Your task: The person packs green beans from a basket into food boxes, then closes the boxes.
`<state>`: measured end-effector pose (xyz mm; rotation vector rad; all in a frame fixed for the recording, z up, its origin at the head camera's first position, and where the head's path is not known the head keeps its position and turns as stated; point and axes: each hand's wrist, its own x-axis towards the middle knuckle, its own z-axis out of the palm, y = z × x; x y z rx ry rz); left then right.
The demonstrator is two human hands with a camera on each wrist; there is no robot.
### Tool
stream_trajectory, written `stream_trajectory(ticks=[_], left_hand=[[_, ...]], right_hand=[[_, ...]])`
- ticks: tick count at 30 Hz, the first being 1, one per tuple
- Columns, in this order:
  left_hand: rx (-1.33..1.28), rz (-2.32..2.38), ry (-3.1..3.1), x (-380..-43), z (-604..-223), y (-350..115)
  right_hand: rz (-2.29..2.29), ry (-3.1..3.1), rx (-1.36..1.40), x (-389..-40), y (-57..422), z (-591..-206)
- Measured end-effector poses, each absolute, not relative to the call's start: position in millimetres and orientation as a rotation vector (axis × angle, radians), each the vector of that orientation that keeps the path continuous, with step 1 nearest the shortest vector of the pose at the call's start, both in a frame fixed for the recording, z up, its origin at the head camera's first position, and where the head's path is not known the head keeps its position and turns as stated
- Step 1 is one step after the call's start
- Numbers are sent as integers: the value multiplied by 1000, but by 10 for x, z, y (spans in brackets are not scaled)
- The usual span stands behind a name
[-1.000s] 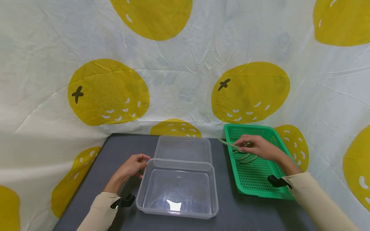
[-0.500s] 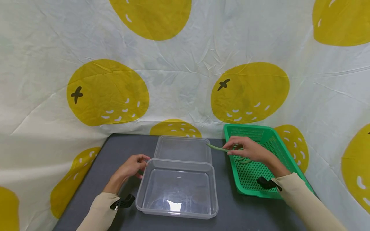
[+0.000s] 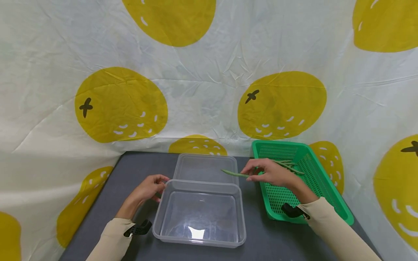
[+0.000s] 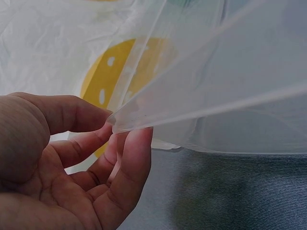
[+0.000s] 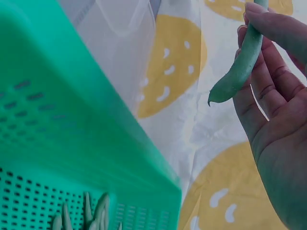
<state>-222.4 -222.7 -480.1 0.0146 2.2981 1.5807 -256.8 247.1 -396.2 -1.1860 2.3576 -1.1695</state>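
Note:
Between the thumb and fingers of my right hand [image 3: 272,173] is a green bean [image 3: 233,173], pinched near one end. Its other end points left, over the right side of the flat clear lid [image 3: 205,167]. In the right wrist view the curved, pointed end of the green bean [image 5: 240,72] sticks out below the fingertips. My left hand [image 3: 148,188] is at the far left corner of a clear plastic container [image 3: 200,217], which has nothing in it. The left wrist view has the thumb and fingers [image 4: 134,163] pinching the corner of that container's rim [image 4: 192,115].
A green perforated basket [image 3: 326,195] stands on the right of the dark table [image 3: 143,163], with several green beans [image 3: 290,166] inside near its far end. The lid lies behind the container. A white cloth [image 3: 209,108] with yellow fruit shapes hangs behind the table.
My right hand has moved left from over the basket with the green bean, past the basket's left rim towards the lid. The left hand has stayed at the container's corner.

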Motion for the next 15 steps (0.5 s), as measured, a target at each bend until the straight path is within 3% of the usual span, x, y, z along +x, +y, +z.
stream_trajectory(ticks=[15], left_hand=[[19,1580,2296,-2232,-4817,-2229]], right_hand=[[-1179,2210,-1249,-2515,2212,-4086]])
